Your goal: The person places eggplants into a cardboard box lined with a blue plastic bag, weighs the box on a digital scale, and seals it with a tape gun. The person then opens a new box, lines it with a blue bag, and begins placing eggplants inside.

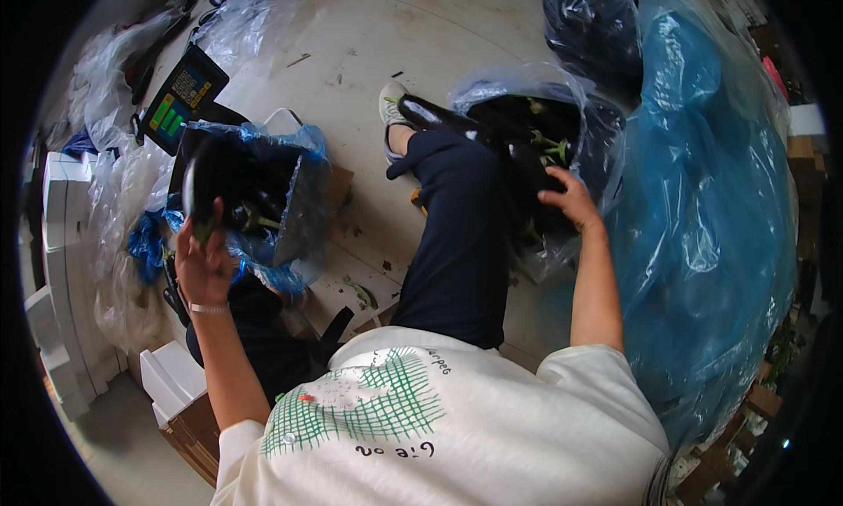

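My left hand (pixel 205 262) holds a dark purple eggplant (pixel 199 183) near its green stem end. This eggplant is tilted up over the left side of a box lined with blue plastic film (pixel 293 209), where more eggplants (pixel 253 170) lie. To the right, an open clear plastic bag (pixel 596 157) contains several glossy eggplants with green caps. My right hand (pixel 574 199) reaches in at the bag's near right side, its thumb and forefinger against a dark eggplant (pixel 525 173). Whether it grips that one cannot be told. One long eggplant (pixel 438 117) sticks out of the bag toward my shoe.
A digital scale display (pixel 181 101) stands behind the lined box. Large blue plastic sheeting (pixel 698 209) fills the right side, beside a dark full bag (pixel 593 31). White foam boxes (pixel 66 242) are stacked at left. My bent leg (pixel 454 236) lies between box and bag.
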`<act>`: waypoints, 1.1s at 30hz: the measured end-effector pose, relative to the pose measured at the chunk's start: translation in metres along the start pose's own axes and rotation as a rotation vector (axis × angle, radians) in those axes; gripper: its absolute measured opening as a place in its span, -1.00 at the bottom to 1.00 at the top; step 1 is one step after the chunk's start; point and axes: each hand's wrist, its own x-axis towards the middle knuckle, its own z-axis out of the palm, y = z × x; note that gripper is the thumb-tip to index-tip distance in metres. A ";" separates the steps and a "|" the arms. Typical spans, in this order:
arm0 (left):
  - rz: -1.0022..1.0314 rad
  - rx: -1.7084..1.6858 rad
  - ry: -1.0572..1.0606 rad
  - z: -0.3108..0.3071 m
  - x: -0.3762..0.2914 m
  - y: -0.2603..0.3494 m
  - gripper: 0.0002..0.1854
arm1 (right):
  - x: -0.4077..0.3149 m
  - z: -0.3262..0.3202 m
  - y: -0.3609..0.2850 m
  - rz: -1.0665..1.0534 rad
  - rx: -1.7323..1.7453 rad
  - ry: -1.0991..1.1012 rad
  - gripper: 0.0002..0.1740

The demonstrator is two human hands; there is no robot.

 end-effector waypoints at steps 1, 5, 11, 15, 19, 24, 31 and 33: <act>0.050 0.030 -0.015 0.003 -0.015 0.001 -0.56 | 0.021 -0.003 0.003 -0.010 0.125 -0.053 -0.35; 0.172 0.002 -0.199 0.007 -0.064 0.011 -0.41 | 0.108 0.011 0.011 -0.168 -0.563 0.058 -0.46; 0.337 0.083 -0.313 -0.004 -0.102 0.041 -0.21 | 0.161 0.041 -0.008 0.103 -1.034 -0.151 -0.35; 0.431 0.000 -0.243 -0.031 -0.106 0.044 -0.23 | 0.154 0.024 -0.031 0.106 -0.907 -0.298 -0.32; 0.418 -0.037 -0.222 -0.052 -0.104 0.043 -0.27 | 0.146 -0.001 -0.064 -0.088 -0.901 -0.297 -0.35; 0.426 -0.106 -0.269 -0.058 -0.101 0.043 -0.35 | 0.130 0.006 -0.099 -0.172 -0.970 -0.267 -0.33; 0.495 -0.085 -0.300 -0.066 -0.111 0.038 -0.36 | 0.080 -0.001 -0.097 -0.317 -1.177 -0.111 -0.18; 0.528 -0.046 -0.274 -0.068 -0.116 0.038 -0.34 | 0.066 -0.038 -0.113 -0.262 -0.955 -0.095 -0.21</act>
